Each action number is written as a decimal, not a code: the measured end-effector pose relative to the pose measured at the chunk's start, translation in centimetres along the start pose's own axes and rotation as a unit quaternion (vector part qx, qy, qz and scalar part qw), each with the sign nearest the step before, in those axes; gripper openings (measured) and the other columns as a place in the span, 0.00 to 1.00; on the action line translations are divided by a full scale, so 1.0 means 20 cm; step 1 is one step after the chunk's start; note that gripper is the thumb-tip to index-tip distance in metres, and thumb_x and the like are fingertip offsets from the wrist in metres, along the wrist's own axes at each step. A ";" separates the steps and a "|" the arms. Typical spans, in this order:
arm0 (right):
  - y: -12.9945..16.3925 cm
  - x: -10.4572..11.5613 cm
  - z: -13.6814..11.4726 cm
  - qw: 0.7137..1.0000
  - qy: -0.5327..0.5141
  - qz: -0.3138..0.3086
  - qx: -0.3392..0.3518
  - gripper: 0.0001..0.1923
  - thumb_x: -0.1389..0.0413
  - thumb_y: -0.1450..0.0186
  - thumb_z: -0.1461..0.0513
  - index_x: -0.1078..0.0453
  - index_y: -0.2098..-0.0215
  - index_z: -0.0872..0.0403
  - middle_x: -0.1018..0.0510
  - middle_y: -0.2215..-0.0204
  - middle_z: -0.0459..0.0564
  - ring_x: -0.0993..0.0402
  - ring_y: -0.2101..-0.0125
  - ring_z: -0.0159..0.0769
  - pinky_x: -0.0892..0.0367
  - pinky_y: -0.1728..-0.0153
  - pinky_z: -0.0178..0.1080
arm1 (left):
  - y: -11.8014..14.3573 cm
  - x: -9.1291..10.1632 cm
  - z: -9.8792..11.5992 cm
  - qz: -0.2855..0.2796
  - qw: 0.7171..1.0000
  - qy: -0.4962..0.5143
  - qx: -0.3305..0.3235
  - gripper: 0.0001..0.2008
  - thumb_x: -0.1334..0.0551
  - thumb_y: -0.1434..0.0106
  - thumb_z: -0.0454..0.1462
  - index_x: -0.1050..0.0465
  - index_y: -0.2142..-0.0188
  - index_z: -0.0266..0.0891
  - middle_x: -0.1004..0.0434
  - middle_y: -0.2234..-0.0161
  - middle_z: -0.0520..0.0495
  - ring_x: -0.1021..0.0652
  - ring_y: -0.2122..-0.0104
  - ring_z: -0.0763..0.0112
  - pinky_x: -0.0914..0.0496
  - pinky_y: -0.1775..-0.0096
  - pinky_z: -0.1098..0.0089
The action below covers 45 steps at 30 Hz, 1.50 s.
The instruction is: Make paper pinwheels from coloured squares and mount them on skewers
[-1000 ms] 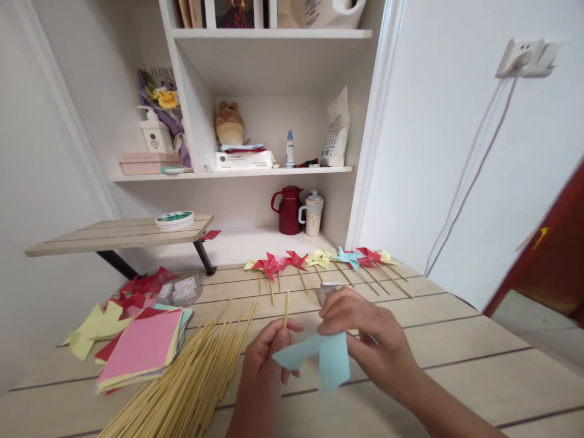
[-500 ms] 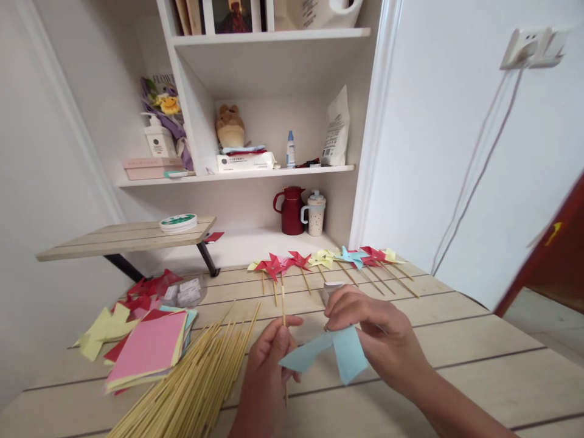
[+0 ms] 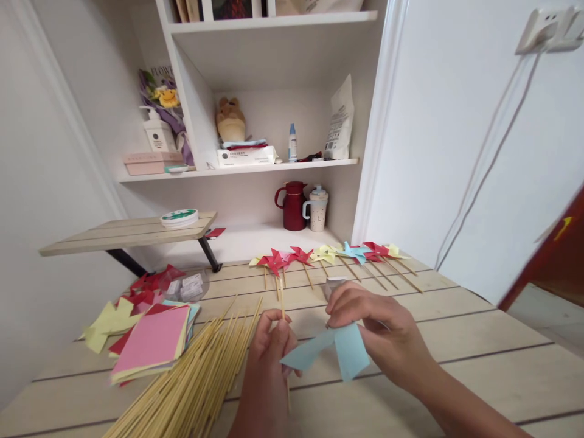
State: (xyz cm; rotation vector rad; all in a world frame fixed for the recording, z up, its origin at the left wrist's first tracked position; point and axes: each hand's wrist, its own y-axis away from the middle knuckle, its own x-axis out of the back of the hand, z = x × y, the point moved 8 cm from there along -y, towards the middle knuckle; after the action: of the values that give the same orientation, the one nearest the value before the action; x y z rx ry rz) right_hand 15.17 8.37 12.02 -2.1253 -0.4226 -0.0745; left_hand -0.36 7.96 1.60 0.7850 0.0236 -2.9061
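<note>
Near the middle, above the counter (image 3: 479,371), the hands were apart: the left hand (image 3: 272,342) pinched a thin stick (image 3: 281,297) upright, the right hand (image 3: 378,319) a piece of blue paper (image 3: 351,353). The stick looked light and stiff, best gripped mid-shaft; the paper soft, easily creased, best pinched at its top, which the right hand hid. Farther off, a small grey box (image 3: 333,281) was partly covered.
</note>
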 end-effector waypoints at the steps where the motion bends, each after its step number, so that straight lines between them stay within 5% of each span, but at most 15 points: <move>1: 0.00 0.00 0.00 1.000 0.000 -0.001 0.002 0.11 0.41 0.36 0.70 0.23 0.62 0.47 0.21 0.71 0.48 0.25 0.66 0.39 0.31 0.61 0.45 | 0.00 0.00 0.00 0.003 1.000 0.004 0.003 0.15 0.34 0.40 0.48 0.33 0.68 0.41 0.43 0.80 0.59 0.42 0.81 0.79 0.44 0.78 0.77; 8: 0.00 -0.02 -0.01 1.000 0.004 -0.012 -0.001 0.11 0.42 0.36 0.70 0.23 0.62 0.48 0.22 0.71 0.48 0.26 0.65 0.38 0.31 0.62 0.44 | 0.00 0.04 -0.04 0.026 0.999 0.015 0.016 0.17 0.30 0.45 0.49 0.27 0.64 0.40 0.35 0.76 0.56 0.35 0.77 0.80 0.38 0.73 0.78; 12: -0.01 -0.01 -0.02 1.000 0.008 -0.005 -0.006 0.10 0.41 0.36 0.70 0.23 0.64 0.49 0.22 0.71 0.48 0.26 0.66 0.37 0.31 0.63 0.43 | -0.01 0.01 -0.03 -0.009 0.999 -0.046 -0.017 0.19 0.32 0.45 0.52 0.26 0.67 0.39 0.42 0.83 0.60 0.41 0.83 0.82 0.47 0.80 0.79; 18: -0.02 -0.01 -0.04 1.000 0.019 0.005 0.003 0.09 0.41 0.36 0.70 0.22 0.65 0.50 0.22 0.72 0.48 0.26 0.66 0.37 0.31 0.64 0.43 | 0.02 -0.01 0.01 0.019 0.994 -0.094 -0.047 0.20 0.31 0.49 0.53 0.23 0.70 0.38 0.41 0.87 0.58 0.44 0.86 0.83 0.52 0.82 0.79; 26: -0.01 -0.01 -0.02 0.999 0.034 0.001 -0.002 0.09 0.41 0.37 0.70 0.22 0.64 0.51 0.22 0.71 0.49 0.26 0.65 0.37 0.31 0.64 0.43 | 0.06 -0.06 0.04 -0.024 0.992 -0.114 -0.041 0.18 0.30 0.49 0.51 0.20 0.69 0.38 0.34 0.83 0.53 0.41 0.83 0.80 0.48 0.81 0.78; 34: -0.01 0.01 -0.04 0.999 0.045 0.018 0.024 0.09 0.40 0.37 0.70 0.22 0.63 0.50 0.20 0.71 0.48 0.25 0.65 0.38 0.30 0.62 0.44 | 0.13 -0.05 0.09 0.015 0.984 -0.144 -0.108 0.10 0.32 0.46 0.43 0.18 0.67 0.42 0.33 0.84 0.55 0.39 0.82 0.78 0.43 0.78 0.76; 45: -0.01 0.01 -0.06 0.998 0.055 0.014 0.025 0.09 0.42 0.35 0.68 0.22 0.64 0.49 0.20 0.73 0.49 0.25 0.66 0.39 0.30 0.63 0.45 | 0.15 -0.03 0.11 0.029 0.964 -0.213 -0.157 0.11 0.33 0.44 0.46 0.16 0.66 0.46 0.30 0.82 0.52 0.32 0.79 0.72 0.36 0.74 0.74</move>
State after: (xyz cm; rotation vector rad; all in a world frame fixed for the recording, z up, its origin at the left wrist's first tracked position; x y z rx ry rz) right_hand 15.48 7.59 12.87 -2.0672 -0.3275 -0.1624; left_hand -0.55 5.03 3.91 0.1033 0.3973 -2.8452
